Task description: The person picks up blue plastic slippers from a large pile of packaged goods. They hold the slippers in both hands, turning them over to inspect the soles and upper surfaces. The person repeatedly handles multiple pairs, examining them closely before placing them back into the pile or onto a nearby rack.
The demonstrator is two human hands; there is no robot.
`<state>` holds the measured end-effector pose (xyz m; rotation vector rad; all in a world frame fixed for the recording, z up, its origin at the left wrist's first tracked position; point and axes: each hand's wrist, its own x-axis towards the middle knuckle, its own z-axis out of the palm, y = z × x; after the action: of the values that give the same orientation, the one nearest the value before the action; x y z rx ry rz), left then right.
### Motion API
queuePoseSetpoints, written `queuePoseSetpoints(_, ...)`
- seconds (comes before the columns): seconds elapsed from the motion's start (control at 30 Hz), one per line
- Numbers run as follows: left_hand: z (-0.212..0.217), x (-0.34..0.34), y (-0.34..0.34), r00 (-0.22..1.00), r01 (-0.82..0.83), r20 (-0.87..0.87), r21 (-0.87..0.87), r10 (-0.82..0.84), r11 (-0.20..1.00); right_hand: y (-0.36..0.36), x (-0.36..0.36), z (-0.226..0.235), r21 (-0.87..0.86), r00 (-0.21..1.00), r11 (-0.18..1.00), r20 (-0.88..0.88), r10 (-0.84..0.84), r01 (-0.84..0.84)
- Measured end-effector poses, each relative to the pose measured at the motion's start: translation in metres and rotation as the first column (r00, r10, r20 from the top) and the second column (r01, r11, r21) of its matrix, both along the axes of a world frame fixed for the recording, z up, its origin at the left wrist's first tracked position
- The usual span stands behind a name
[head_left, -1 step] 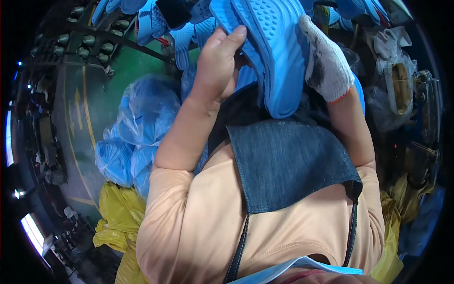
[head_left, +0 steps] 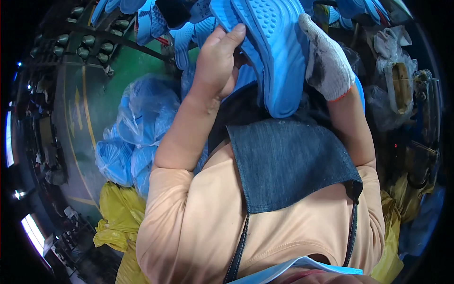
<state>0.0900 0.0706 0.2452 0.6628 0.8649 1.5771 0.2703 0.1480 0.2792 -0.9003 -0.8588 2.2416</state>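
Blue foam shoe soles [head_left: 283, 61] are stacked upright before my chest, ribbed along the sides, with round bumps on the front one. My bare left hand [head_left: 217, 61] is closed on the left edge of the stack, its thumb over the layers and its other fingers partly hidden. At the opposite edge my right hand [head_left: 328, 64], in a white knitted glove with dark stains, presses the stack from the side with its thumb up. The gloved fingers are mostly hidden behind the soles.
More blue soles [head_left: 182, 42] lie beyond my left hand, near a dark object [head_left: 173, 13]. Clear bags of blue pieces [head_left: 146, 113] stand to my left, above yellow sacks [head_left: 118, 213]. Crumpled clear plastic [head_left: 390, 90] hangs at the right. Metal cups [head_left: 88, 40] sit on a far-left rack.
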Motion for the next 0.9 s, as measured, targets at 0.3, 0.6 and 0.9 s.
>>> queuePoseSetpoints(0.3,0.0,-0.007,0.011,0.996,0.026,0.087,0.004,-0.026,1.0,0.01,0.006,-0.002,0.022,0.998,1.0,-0.051,0.022,-0.021)
queuePoseSetpoints(0.6,0.005,-0.009,0.017,0.983,-0.014,0.185,0.059,0.003,0.998,-0.004,0.003,0.01,-0.007,0.854,0.994,-0.514,0.087,-0.106)
queuePoseSetpoints(0.9,0.009,-0.009,0.017,0.981,-0.046,0.187,0.014,0.043,0.999,0.005,0.003,-0.007,0.142,0.964,0.99,-0.264,0.039,-0.001)
